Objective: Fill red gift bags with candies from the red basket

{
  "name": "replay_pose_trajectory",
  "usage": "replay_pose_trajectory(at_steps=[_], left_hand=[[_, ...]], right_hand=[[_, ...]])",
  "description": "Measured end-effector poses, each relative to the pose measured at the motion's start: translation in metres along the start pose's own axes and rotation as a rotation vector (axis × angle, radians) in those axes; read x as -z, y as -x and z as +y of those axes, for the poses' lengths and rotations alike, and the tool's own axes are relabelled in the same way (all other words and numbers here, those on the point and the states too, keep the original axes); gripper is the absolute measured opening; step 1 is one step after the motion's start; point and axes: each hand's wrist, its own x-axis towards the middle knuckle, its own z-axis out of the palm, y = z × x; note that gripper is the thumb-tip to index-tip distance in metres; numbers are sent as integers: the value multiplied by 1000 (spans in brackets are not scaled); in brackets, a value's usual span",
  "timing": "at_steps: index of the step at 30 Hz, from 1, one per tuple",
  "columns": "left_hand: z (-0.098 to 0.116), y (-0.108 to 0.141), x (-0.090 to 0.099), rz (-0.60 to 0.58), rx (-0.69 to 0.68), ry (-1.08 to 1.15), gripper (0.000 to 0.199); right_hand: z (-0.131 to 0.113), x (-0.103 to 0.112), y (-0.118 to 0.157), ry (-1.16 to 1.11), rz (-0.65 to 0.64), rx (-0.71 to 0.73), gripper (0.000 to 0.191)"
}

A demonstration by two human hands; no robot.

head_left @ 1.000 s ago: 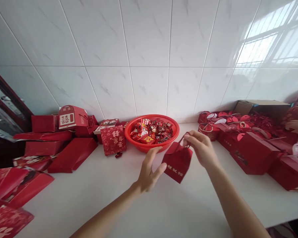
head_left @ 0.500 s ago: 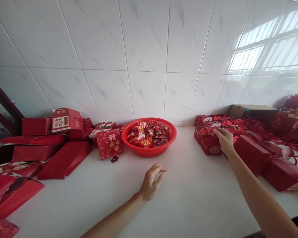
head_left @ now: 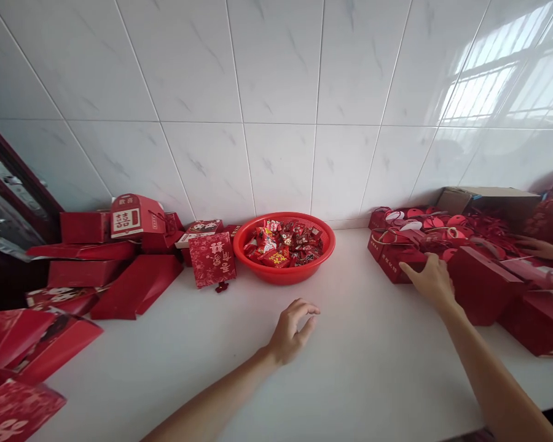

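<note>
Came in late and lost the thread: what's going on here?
A person's right hand is at the red boxes on the right; whether it grips one is unclear. The left hand, empty and loosely curled, is over the counter, in front of a red basket of wrapped sweets. Another person's hand shows at the far right.

Left hand (head_left: 292, 331) and right hand (head_left: 435, 283) are seen bare. Fingers (head_left: 304, 306) slim, outlines smooth. Left forearm (head_left: 225, 391) and right forearm (head_left: 493, 368) are likewise shown uncovered, slender, tapered toward the wrists (head_left: 268, 356). Nail detail can't be made out at this size.
</note>
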Motion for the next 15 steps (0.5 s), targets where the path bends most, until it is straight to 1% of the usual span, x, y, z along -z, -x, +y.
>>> replay_pose_trajectory(at_steps=[3,9,13,15], left_hand=[[-1,0,-1,-1,-7,-1,19],[-8,0,-3,-23,-41,-11,18],[-11,1,-5,-33,-68,-20,18],[-11,1,-5,-40,-72,-27,18]], right_hand=[[1,-15,-3,-57,-12,-32,74],[-15,-44,-23,-122,-21,27,64],[-28,-59,-36,-77,-98,20,55],[-35,-64,-43,-62,-138,25,54]])
